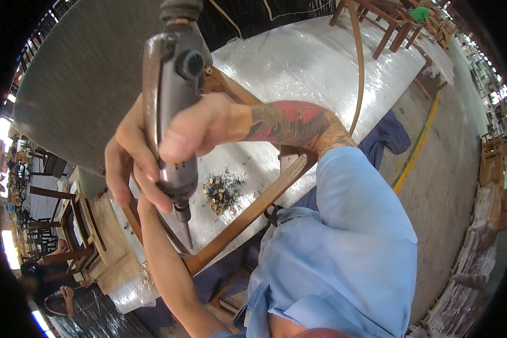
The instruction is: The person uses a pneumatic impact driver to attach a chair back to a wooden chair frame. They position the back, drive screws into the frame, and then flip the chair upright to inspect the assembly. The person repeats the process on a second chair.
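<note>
My right hand [180, 132], at the end of a tattooed forearm, is wrapped round a grey metal air screwdriver [177, 79]. The tool stands near upright with its narrow tip pointing down, close to a brown wooden bar [253, 217]; whether tip and wood touch, I cannot tell. From the lower edge rises my left forearm [166, 265]. Its hand is largely hidden behind my right hand, so its grip does not show. Beyond the bar, a pile of dark screws and small brass-coloured pieces [222, 191] lies on the film-covered table [287, 62].
A large grey rounded panel [79, 84] fills the upper left. An air hose [359, 62] hangs at the upper right, near wooden furniture [386, 25]. Dark blue cloth [388, 132] lies at the table's edge. Another person's hand [67, 296] shows at the lower left.
</note>
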The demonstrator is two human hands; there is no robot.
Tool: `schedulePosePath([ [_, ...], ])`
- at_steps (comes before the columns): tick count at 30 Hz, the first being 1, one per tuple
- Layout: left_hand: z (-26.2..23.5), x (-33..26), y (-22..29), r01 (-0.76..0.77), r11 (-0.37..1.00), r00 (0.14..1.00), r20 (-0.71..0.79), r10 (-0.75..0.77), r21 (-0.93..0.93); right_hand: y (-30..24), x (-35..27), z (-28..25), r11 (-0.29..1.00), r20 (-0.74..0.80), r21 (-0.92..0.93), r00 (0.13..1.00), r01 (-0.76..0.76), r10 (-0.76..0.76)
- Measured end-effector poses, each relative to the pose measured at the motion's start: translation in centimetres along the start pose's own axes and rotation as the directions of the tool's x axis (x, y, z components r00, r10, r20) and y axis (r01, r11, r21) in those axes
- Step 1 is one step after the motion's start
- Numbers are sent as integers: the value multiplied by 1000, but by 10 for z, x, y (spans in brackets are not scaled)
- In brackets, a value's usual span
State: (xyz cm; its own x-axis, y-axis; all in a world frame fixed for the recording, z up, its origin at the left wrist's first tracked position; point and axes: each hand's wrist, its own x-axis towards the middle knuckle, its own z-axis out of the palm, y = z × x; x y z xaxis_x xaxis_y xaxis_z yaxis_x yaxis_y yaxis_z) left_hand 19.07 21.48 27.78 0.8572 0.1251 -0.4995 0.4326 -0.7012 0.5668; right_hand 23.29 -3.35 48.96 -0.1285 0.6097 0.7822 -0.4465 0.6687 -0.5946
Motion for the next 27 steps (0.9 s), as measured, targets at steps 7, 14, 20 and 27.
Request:
schedulePosePath([
  [7, 2, 0, 1, -20, 1000, 1000, -1, 20, -3, -29, -1, 23, 992, 82, -31, 989, -119, 121],
  [14, 1, -12, 0, -40, 999, 999, -25, 40, 2, -34, -11, 19, 932, 105, -344, 982, -110, 154],
  [20, 11, -23, 15, -61, 998, 998, 17, 61, -14, -60, -6, 39, 864, 117, -501, 985, -53, 128],
  [27, 3, -40, 56, -145, 979, 989, -11, 149, 146, -127, -122, 76, 680, -159, -699, 879, 222, -450],
])
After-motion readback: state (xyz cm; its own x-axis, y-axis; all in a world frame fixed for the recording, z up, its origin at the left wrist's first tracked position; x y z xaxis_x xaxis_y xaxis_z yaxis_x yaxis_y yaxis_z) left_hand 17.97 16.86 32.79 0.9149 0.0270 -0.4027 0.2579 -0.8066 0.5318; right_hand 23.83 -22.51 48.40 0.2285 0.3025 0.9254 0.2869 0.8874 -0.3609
